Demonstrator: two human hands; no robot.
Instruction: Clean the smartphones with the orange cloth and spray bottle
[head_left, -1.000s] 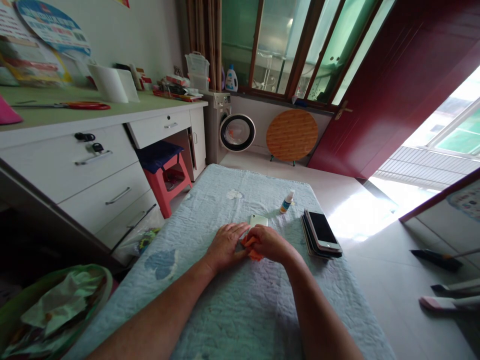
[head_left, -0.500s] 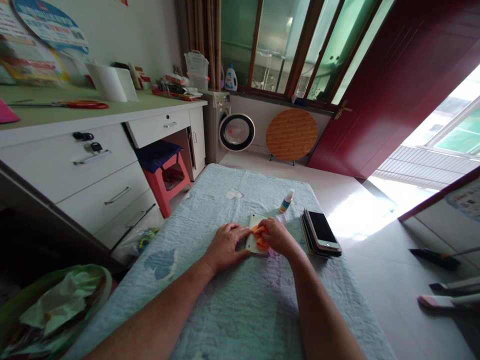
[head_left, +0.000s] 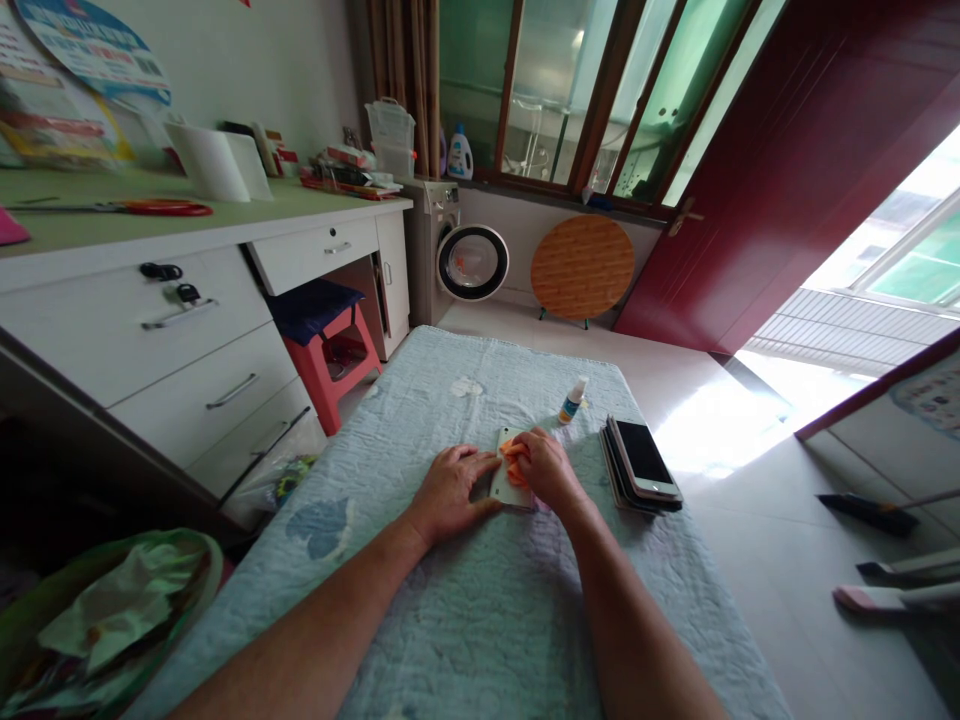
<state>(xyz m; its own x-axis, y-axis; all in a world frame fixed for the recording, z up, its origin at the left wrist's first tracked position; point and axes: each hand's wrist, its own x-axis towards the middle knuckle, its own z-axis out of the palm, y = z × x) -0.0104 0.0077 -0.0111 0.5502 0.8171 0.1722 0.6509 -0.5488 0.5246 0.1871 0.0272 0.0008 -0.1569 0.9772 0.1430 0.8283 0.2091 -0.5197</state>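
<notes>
Two hands meet mid-frame: the left hand (head_left: 448,490) lies flat, steadying a white phone (head_left: 505,482); the right hand (head_left: 546,468) closes its grip on an orange cloth (head_left: 514,459) atop it.

Bright daylight from doorway (head_left: 885,280), glare on floor (head_left: 720,430); strong wide-angle edge distortion.

Two bare hands at frame centre: left hand (head_left: 448,490), right hand (head_left: 546,468). One white flat phone (head_left: 504,482) under them, one crumpled orange cloth (head_left: 514,462). One small white dropper bottle with blue label (head_left: 572,401) just above centre. One stack of dark phones (head_left: 642,467) at centre right, exact number unclear. One pale blue quilted cover (head_left: 480,620) across the lower frame.
</notes>
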